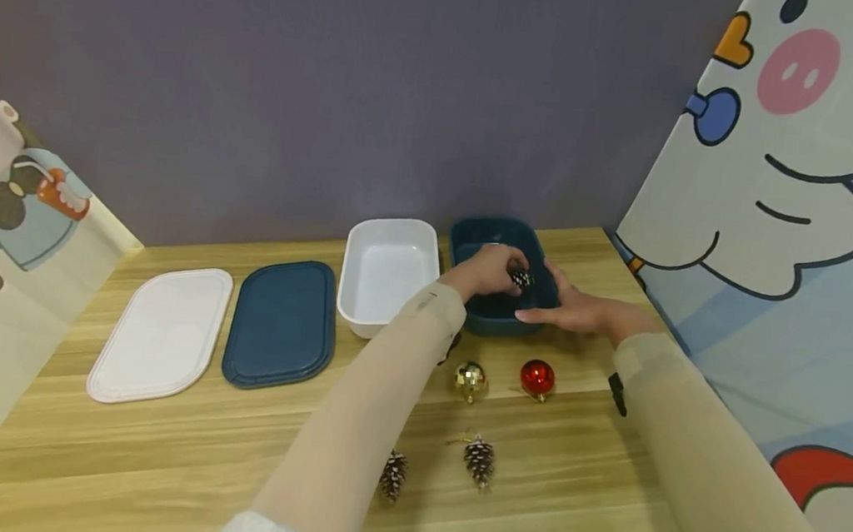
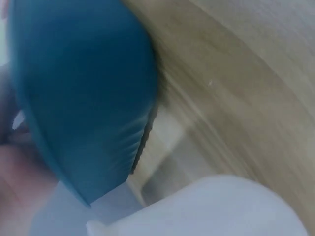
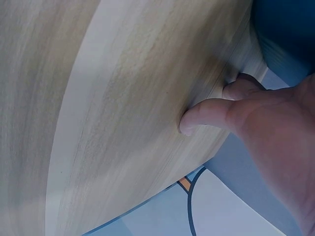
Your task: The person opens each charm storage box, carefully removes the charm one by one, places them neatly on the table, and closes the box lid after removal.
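Observation:
In the head view, my left hand [image 1: 492, 269] reaches down inside the dark blue bin [image 1: 497, 325] and pinches a small pine cone [image 1: 521, 278]. My right hand [image 1: 581, 308] lies against the bin's right side, its thumb across the near right corner and its other fingers along the outer wall. The right wrist view shows bent fingertips of that hand [image 3: 280, 118] close to the tabletop, beside the bin [image 3: 290, 39]. Seen from the left wrist, the bin's blue wall [image 2: 88, 98] hides most of the left hand [image 2: 19, 182].
Nearer me lie a gold ball ornament [image 1: 471, 380], a red ball ornament [image 1: 537, 378] and two pine cones, one [image 1: 479, 462] right, one [image 1: 393, 475] partly behind my left arm. Left stand a white bin [image 1: 390, 273], a blue lid [image 1: 282, 323] and a white lid [image 1: 161, 335].

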A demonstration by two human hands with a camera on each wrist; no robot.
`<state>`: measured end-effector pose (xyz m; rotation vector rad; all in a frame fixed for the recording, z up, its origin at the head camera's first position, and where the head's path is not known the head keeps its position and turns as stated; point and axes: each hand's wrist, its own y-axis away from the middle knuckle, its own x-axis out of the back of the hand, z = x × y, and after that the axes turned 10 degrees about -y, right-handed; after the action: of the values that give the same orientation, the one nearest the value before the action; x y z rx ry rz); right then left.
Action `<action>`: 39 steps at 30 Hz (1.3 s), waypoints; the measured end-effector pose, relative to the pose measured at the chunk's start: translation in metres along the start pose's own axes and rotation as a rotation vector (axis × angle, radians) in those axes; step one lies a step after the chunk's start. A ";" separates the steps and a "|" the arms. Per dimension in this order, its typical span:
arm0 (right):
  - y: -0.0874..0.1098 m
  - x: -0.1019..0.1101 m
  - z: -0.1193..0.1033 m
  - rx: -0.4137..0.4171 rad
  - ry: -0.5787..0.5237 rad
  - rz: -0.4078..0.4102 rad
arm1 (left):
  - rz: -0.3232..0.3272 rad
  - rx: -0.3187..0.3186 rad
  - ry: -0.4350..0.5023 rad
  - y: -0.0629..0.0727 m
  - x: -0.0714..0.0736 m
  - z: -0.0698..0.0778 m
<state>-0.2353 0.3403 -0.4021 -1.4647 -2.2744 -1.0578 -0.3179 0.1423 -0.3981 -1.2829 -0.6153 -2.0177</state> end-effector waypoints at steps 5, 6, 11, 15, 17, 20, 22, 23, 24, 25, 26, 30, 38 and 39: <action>-0.001 0.000 0.002 -0.008 0.010 -0.001 | 0.015 0.022 0.069 0.007 0.006 0.005; -0.001 0.001 0.002 -0.010 0.011 0.000 | 0.019 0.013 0.086 0.008 0.007 0.007; 0.000 0.002 0.005 -0.009 0.005 0.004 | 0.028 -0.028 0.188 0.014 0.008 0.010; 0.000 0.003 0.007 -0.011 0.004 -0.007 | 0.033 -0.042 0.274 0.019 0.008 0.011; 0.001 0.002 0.006 -0.015 0.005 -0.008 | 0.050 -0.044 0.311 0.021 0.009 0.011; 0.001 0.001 0.005 -0.017 0.007 -0.004 | 0.080 -0.030 0.352 0.026 0.011 0.012; 0.002 0.000 0.004 -0.016 0.011 -0.003 | 0.103 -0.023 0.355 0.031 0.014 0.014; 0.003 0.000 0.004 -0.015 0.012 -0.003 | 0.108 -0.018 0.358 0.033 0.015 0.015; 0.003 0.000 0.004 -0.014 0.011 -0.005 | 0.112 -0.013 0.364 0.036 0.017 0.016; 0.003 0.000 0.003 -0.013 0.008 -0.006 | 0.116 -0.008 0.367 0.040 0.019 0.018; 0.003 0.000 0.003 -0.011 0.006 -0.007 | 0.121 -0.005 0.372 0.043 0.021 0.019; 0.000 0.002 0.003 -0.008 -0.006 -0.009 | 0.136 -0.004 0.442 0.058 0.030 0.025; -0.005 0.001 0.006 0.020 -0.011 -0.013 | 0.252 -0.044 0.524 0.093 0.034 0.048; -0.005 0.001 0.005 0.031 -0.024 -0.018 | 0.267 -0.047 0.531 0.097 0.033 0.051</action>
<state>-0.2389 0.3428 -0.4072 -1.4544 -2.3144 -1.0103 -0.2257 0.1029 -0.3435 -0.7498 -0.1374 -2.0313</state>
